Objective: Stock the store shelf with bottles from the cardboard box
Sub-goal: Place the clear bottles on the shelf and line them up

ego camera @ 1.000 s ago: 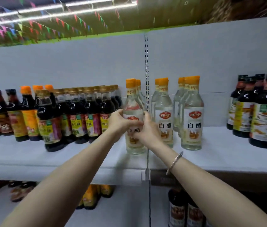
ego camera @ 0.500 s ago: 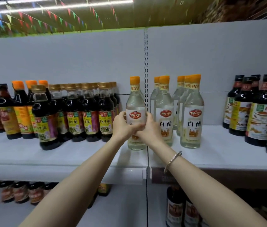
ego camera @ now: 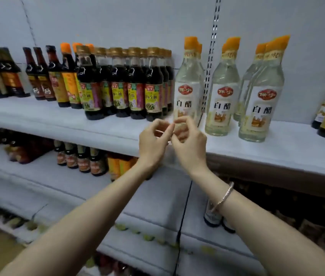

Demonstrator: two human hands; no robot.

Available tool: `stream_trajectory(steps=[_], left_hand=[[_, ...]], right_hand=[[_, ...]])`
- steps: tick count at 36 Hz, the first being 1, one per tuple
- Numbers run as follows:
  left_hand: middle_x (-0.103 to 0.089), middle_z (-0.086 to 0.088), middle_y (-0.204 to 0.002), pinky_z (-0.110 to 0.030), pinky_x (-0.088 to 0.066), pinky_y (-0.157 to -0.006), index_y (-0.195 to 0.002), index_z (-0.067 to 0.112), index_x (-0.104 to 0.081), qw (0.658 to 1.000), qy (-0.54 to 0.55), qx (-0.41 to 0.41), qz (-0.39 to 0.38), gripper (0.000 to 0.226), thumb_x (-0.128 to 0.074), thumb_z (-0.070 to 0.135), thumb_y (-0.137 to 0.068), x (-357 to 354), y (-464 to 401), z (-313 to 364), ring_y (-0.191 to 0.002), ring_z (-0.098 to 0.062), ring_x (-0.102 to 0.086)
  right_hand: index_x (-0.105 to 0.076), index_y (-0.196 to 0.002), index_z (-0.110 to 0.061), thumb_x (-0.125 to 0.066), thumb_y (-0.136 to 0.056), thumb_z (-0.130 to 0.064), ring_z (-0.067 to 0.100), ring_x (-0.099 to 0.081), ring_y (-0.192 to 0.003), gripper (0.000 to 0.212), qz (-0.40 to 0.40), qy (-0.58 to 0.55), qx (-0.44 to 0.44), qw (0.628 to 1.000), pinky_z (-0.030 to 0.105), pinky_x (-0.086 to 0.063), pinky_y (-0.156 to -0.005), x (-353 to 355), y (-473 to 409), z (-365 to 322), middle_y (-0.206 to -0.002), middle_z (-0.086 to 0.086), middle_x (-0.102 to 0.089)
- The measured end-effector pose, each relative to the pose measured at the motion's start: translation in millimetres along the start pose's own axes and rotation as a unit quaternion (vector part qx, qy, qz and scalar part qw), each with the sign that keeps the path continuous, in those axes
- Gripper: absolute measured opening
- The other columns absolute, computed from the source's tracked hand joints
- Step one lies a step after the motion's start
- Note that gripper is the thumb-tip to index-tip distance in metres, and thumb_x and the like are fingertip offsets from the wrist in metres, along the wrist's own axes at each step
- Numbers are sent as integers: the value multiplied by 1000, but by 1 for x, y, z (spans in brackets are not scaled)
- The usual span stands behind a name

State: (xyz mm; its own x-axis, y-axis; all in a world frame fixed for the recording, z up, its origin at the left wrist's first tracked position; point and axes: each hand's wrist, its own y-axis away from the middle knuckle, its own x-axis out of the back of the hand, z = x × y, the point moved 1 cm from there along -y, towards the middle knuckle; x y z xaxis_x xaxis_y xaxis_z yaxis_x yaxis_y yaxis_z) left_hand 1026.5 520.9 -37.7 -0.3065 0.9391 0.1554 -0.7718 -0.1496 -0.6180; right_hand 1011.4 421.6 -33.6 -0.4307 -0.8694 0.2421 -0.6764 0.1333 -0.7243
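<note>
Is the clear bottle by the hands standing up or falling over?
Standing up. The clear bottle sits flat on the shelf, orange cap on top; neither hand grips it.

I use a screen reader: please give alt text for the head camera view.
Both hands, left hand and right hand, hover empty before a clear white vinegar bottle with an orange cap on the white store shelf. Dark soy sauce bottles crowd its left.

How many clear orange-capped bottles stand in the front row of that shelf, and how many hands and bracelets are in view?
Clear front-row bottles: 3
Hands: 2, the left hand and the right hand
Bracelet: 1
Total: 6
More clear bottles stand behind the front row, too hidden to count.
</note>
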Motion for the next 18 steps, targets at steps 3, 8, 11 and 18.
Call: stream_trajectory(steps=[3, 8, 11, 18], left_hand=[[-65, 7, -69, -21, -48, -60, -75, 20, -63, 998, -24, 53, 20, 14, -64, 21, -89, 9, 42, -18, -63, -5, -61], [-65, -3, -72, -42, -55, -61, -83, 11, -63, 990, -50, 127, 28, 16, -63, 25, -91, 20, 126, -58, -65, -17, -64], [-65, -6, -75, -41, -55, -62, -85, 7, -63, 977, -64, 200, 38, 18, -63, 24, -91, 24, 184, -91, -64, -17, -64], [-66, -1, -79, -39, -56, -65, -89, 19, -67, 931, -87, 354, 7, 5, -66, 23, -89, 27, 317, -202, -72, -20, -65]], right_hand=[[-58, -97, -16, -63, -80, -2, 13, -57, -60, 22, -44, -10, -10, 999, 22, -46, -63, -2, 36, 10, -68, -2, -59], [-59, -94, -14, -64, -82, -7, 13, -56, -62, 15, -139, 11, -1, 990, 23, -47, -60, -4, 110, 44, -74, -1, -60], [-60, -90, -14, -62, -83, -11, 14, -57, -67, 8, -203, 45, -27, 978, 37, -51, -63, -11, 161, 81, -78, -2, -61], [-60, -81, -11, -62, -80, -12, 20, -58, -68, 3, -308, 95, -137, 937, 37, -51, -64, -37, 288, 181, -69, -6, -55]])
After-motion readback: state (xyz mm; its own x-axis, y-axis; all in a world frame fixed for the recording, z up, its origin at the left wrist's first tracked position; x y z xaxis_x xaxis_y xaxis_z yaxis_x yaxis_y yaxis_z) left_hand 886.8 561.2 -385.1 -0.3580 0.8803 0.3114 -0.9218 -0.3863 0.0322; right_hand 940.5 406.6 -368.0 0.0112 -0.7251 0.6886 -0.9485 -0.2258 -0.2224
